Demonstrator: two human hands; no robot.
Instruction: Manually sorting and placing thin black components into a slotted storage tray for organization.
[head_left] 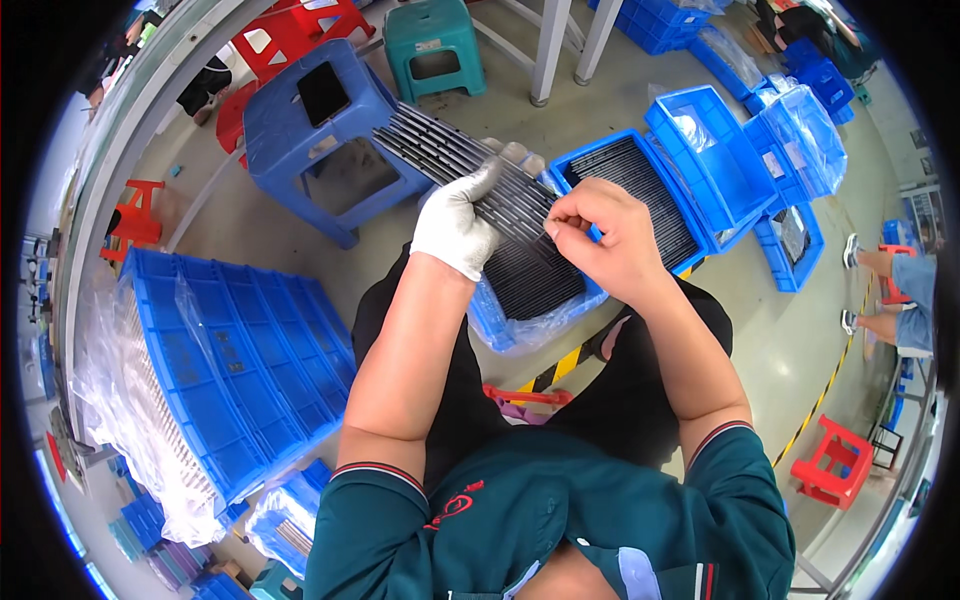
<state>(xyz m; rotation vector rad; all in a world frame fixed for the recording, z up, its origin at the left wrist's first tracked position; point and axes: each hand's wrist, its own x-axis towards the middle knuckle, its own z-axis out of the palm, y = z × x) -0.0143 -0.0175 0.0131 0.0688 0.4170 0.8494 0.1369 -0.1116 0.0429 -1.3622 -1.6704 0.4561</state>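
White-gloved left hand (455, 230), full of dark rods (512, 205)!

Bare right fingers (575, 208) pinch together at the near ends; whether one's caught, can't tell. The fan reaches out over a blue bin (485, 312); should the left's grip slacken, rods could slip and scatter.

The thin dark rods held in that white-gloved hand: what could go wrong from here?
The bundle of thin dark rods sticks out beyond the white-gloved left hand, so some might slip loose.
The bare right hand, close against the rods, could perhaps smudge them.
The rods' far ends overlap the blue plastic stool in this view; if truly close, they might knock the flat black rectangular object lying on it.
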